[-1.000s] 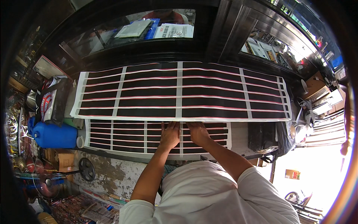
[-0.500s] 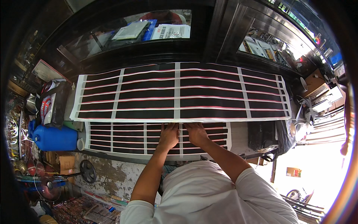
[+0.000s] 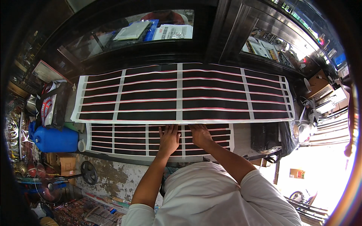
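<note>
A single head-worn fisheye camera looks steeply down from above the person's shoulders, close over the counter (image 3: 241, 132). It faces forward toward the glass cabinets (image 3: 124, 37), and straight edges bow outward near the dark round rim.

Your fingertips on both the left hand (image 3: 168, 139) and the right hand (image 3: 200, 135) slip out of sight under the near edge of the large striped sheet (image 3: 181, 94). That sheet also covers the far strip of the smaller striped sheet (image 3: 124, 137), and your hands hide part of its middle.
</note>
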The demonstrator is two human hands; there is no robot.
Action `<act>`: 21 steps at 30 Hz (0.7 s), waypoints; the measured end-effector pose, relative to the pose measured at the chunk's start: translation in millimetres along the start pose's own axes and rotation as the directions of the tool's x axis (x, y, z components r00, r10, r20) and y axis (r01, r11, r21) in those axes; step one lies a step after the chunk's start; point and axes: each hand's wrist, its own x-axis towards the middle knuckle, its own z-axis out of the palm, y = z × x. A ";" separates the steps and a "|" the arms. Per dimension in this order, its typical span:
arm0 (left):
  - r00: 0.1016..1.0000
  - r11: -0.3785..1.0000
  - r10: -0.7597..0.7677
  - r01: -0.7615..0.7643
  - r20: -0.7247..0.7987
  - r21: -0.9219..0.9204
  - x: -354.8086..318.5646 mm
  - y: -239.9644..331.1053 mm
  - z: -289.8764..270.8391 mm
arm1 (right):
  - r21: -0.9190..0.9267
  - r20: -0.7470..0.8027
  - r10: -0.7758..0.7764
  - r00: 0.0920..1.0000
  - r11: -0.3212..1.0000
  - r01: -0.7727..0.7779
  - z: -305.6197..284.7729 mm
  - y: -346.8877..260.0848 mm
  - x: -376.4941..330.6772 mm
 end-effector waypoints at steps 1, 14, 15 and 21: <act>1.000 1.000 0.001 -0.001 0.006 -0.007 -1.7 -1.7 -0.4 | 0.006 0.002 -0.010 1.000 1.000 0.010 -0.9 1.5 -0.6; 0.999 0.999 -0.041 0.042 0.023 -0.020 5.9 0.6 5.1 | 0.009 -0.063 -0.007 0.998 1.000 0.008 6.4 0.5 7.6; 0.998 0.998 -0.053 0.053 0.034 -0.019 6.4 0.2 6.0 | 0.032 -0.033 0.032 0.999 0.999 -0.031 6.4 -1.2 13.2; 0.999 0.997 -0.049 0.048 -0.012 -0.064 7.3 -1.5 4.7 | -0.130 0.025 0.037 0.999 0.991 -0.033 35.5 -2.5 36.7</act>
